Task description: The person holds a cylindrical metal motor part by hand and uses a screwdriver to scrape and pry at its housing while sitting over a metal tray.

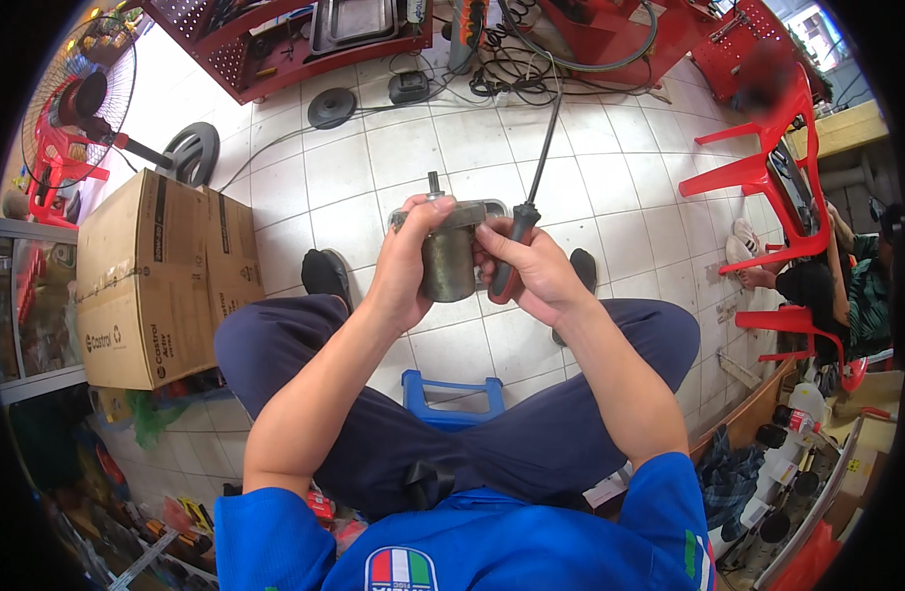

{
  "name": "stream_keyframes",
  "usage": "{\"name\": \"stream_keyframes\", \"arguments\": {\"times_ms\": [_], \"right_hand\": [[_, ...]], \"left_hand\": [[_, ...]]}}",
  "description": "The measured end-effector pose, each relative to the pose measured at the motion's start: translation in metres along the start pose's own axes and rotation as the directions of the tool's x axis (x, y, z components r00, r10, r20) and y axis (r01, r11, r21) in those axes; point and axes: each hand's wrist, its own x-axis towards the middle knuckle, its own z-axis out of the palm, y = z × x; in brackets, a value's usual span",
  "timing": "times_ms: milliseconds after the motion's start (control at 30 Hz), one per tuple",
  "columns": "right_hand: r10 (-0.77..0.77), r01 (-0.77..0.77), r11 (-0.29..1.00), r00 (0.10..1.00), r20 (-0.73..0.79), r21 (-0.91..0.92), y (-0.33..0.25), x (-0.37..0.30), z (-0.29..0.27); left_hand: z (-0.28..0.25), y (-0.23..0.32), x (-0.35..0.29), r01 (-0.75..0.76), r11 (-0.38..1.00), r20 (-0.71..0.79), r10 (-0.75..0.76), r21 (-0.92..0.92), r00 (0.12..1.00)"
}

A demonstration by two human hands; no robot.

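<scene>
A dull metal cylinder with a flange and a short shaft at its top, like a small motor (449, 264), is held upright above the floor in front of me. My left hand (401, 266) is closed round its left side, with the thumb across the flange. A long-shafted screwdriver (502, 285) with a black and red handle sits in my right hand (551, 274). Its shaft points up and away from me, clear of the motor. My right fingertips are close to the motor's right side; whether they touch it is hard to tell. Behind the flange shows a silvery rim, partly hidden.
Brown cartons (127, 295) stand at left, near a fan (83, 98). A red tool cart (265, 69) and tangled black cables (516, 74) are at the far side. Red plastic chairs (768, 187) and another person (866, 286) are at right. A blue stool (452, 416) shows between my legs.
</scene>
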Motion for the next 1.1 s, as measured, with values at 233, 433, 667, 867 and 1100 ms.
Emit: {"name": "stream_keyframes", "arguments": {"times_ms": [233,433,667,867,1100], "right_hand": [[-0.023,0.025,0.999,0.999,0.037,-0.041,-0.002,0.002,-0.003],[-0.030,0.030,1.000,0.999,0.039,-0.002,0.002,0.002,-0.002],[-0.059,0.060,0.997,0.998,0.013,-0.058,0.003,0.001,-0.002],[-0.037,0.040,0.995,0.999,0.037,-0.088,0.003,0.000,-0.001],[-0.105,0.085,0.988,0.981,-0.164,-0.126,0.006,0.011,-0.006]], "left_hand": [[-0.001,-0.003,0.001,-0.033,0.999,-0.001,0.033,0.009,0.999],[0.001,0.002,0.001,-0.045,0.999,0.016,0.046,-0.027,0.999],[-0.002,0.000,0.001,0.007,1.000,0.002,-0.008,0.027,1.000],[-0.002,0.003,0.000,-0.046,0.998,0.011,0.046,0.053,0.999],[0.007,0.011,-0.001,-0.070,0.997,-0.068,0.069,-0.015,0.995]]}}
